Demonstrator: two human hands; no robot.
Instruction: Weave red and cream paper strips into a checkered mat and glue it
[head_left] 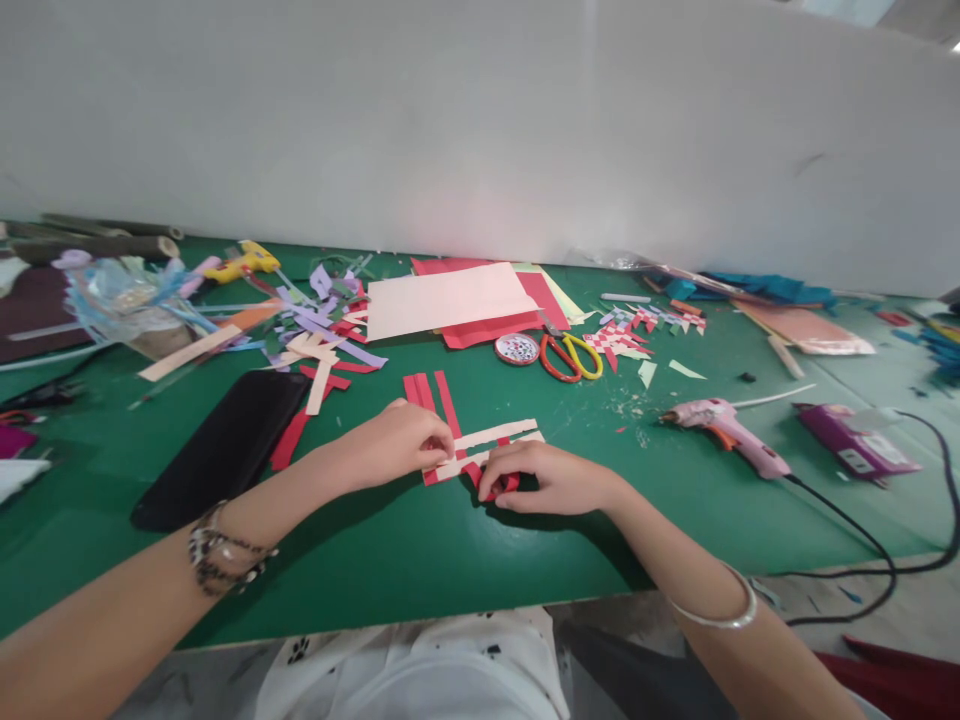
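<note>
Red paper strips [448, 402] and pale pink strips [496, 434] cross one another in a small woven piece on the green table. My left hand [409, 440] has its fingers pinched together at the left end of the pale strips, pressing on the weave. At the lower right of the weave, my right hand [536, 478] has its fingertips closed on a bent red strip [512, 482]. Parts of the weave are hidden beneath both hands.
A black phone-like object [225, 448] lies left of my left hand. Paper sheets [450, 300], red and yellow scissors [571, 357] and paper scraps [315, 320] lie behind. A pink glue gun [731, 432] with a cord and a purple box [855, 438] are at right.
</note>
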